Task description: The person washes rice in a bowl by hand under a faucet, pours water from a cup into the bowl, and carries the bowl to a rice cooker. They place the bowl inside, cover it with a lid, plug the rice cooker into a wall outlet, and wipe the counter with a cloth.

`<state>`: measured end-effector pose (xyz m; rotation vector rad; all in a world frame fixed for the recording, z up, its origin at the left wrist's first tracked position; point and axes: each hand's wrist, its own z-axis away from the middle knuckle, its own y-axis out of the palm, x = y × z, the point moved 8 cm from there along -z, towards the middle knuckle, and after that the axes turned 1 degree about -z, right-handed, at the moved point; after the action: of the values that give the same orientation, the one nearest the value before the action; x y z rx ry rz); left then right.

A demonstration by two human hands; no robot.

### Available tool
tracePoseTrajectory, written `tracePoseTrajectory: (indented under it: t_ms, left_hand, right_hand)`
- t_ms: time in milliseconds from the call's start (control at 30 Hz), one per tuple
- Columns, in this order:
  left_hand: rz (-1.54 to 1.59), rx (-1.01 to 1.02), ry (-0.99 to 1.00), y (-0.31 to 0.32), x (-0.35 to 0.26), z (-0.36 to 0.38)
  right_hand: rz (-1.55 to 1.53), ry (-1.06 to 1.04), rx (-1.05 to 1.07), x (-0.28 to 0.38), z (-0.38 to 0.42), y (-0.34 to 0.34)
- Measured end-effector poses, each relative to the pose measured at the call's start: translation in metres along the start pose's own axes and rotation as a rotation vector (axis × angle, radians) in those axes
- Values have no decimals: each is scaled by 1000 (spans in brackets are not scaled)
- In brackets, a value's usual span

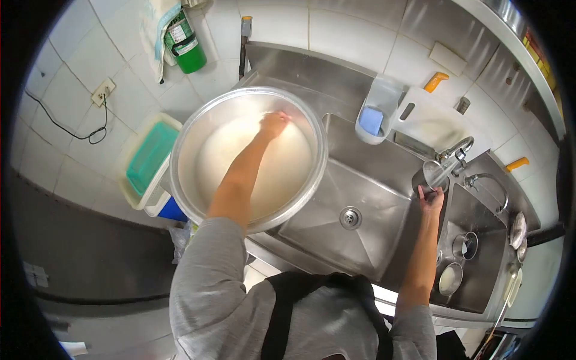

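Observation:
My left arm reaches into a large round metal pot (180, 162) holding a cloudy, whitish mass, its kind unclear. My left hand (275, 123) is at its surface near the far inner wall, the fingers mostly hidden. Over on the right, my right hand (431, 199) grips a metal cup (422, 178) from its near side. The cup is tilted beneath the faucet (459, 147), beside the divider between two sink basins.
The wide steel sink basin (318, 225) lies between my arms. Metal cups (450, 279) sit in the smaller right basin (480, 288). Behind are a white cutting board (432, 123) and a holder with a blue sponge (371, 121). A teal-lidded container (151, 157) stands left of the pot.

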<state>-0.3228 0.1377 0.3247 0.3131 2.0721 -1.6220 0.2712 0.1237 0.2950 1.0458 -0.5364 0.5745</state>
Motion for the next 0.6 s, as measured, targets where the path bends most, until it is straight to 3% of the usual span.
tracePoseTrajectory:
  t_ms: [67,133,267,333,367,433,467,533,567,600]
  left_hand:
    - [-232,131,146,21,-51,27]
    - [-294,91,286,35,-79,70]
    - [-275,237,343,31,-91,139]
    - [-369,511,342,31,-86,174]
    - [-368,511,342,14,-96,183]
    - [-380,838,221,3,-101,206]
    - [-379,836,219,5,-100,205]
    - [-477,344,393,-17,-110,184]
    - [-478,342,386,-8,-97,174]
    - [-473,187,405,-5,-86,153]
  right_hand:
    - [9,-15,-56,3,0,3]
    - [-5,-52,-118,5,4,2]
    - [-61,5,-123,3,3,4]
    - [-83,8,-147,1,10,7]
    - [-80,-16,-158,2,13,6]
    - [-76,-40,-167,5,14,5]
    - [-60,-39,-157,5,14,6]
    - [-41,-31,-144,2,12,5]
    - [-31,-15,-109,1,7,5]
    - [-22,0,-74,0,4,7]
